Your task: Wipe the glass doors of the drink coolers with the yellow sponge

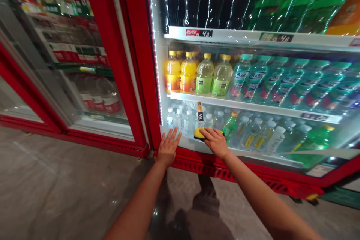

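red drinks cooler [137,45] fills the middle and right, its top and right side cut off. second cooler [112,45] stands to the left, tilted in view; its stock is dim and blurred, labels unreadable. grey floor [70,187] below, with a dark shadow [206,198] between the person's forearms.

upper shelf [233,37]: big dark cola bottles [216,0] and green bottles [298,0], tops out of frame. middle shelf [239,103]: orange, pale green and teal-capped bottles [289,82], the back rows mostly hidden by the front ones. bottom row: smaller clear bottles [188,123], soft in outline behind reflections on the glass [187,144]; a few are covered by the right hand and what it holds.

right hand [216,141] at the lower part of the glass, fingers closed over a yellow object [198,133] with a dark lower edge. only its left end shows clearly; the rest is under the fingers, so its full shape is hard to make out. left hand [168,148] at the lower left corner of the glass, palm down, fingers spread, grasping nothing. orange-and-black price tag [200,111] just above the yellow object.
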`<state>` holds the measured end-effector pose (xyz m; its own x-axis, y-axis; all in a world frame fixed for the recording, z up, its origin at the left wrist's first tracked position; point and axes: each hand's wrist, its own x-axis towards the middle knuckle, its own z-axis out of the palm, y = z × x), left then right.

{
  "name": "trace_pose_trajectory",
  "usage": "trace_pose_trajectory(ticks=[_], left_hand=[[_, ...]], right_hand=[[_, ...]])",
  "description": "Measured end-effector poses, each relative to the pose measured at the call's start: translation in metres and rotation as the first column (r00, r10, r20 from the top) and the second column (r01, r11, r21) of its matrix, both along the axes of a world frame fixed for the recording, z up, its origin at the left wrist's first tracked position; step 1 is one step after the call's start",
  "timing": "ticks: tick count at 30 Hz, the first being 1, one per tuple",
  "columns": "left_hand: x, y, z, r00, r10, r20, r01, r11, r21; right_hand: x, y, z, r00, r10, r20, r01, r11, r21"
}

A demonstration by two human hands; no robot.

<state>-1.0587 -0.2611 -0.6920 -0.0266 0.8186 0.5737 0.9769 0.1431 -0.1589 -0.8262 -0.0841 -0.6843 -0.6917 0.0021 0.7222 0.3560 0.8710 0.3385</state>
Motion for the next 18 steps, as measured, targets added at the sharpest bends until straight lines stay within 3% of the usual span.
trace_pose_trajectory(ticks=[2, 5, 9, 11, 13, 16, 18], left_hand=[[-0.001, -0.004, 0.004, 0.999, 0.029, -0.016, -0.029, 0.999, 0.037], [0.0, -0.006, 0.001, 0.998, 0.065, -0.027, -0.062, 0.995, 0.08], [-0.003, -0.005, -0.01, 0.998, 0.055, -0.034, -0.052, 0.996, 0.075], [-0.008, -0.006, -0.009, 0.999, 0.035, -0.035, -0.033, 0.999, 0.038], [-0.015, -0.007, -0.003, 0.999, 0.032, -0.011, -0.032, 0.999, 0.011], [-0.025, -0.008, 0.007, 0.996, 0.064, 0.056, -0.066, 0.997, 0.037], [-0.03, -0.009, 0.008, 0.993, 0.079, 0.091, -0.085, 0.994, 0.064]], right_hand=[[-0.025, -0.012, 0.0, 0.997, -0.005, -0.078, 0.004, 1.0, -0.008], [-0.047, -0.027, -0.015, 0.998, 0.024, -0.051, -0.023, 1.0, 0.008], [-0.026, -0.02, -0.031, 0.984, 0.146, 0.105, -0.154, 0.985, 0.076], [-0.011, -0.011, -0.023, 0.978, 0.16, 0.135, -0.17, 0.983, 0.069], [-0.01, -0.007, -0.003, 0.987, 0.127, 0.097, -0.132, 0.99, 0.044], [-0.041, -0.016, 0.024, 0.999, 0.045, -0.021, -0.046, 0.999, -0.017], [-0.071, -0.03, 0.027, 0.995, 0.002, -0.1, -0.007, 0.999, -0.043]])
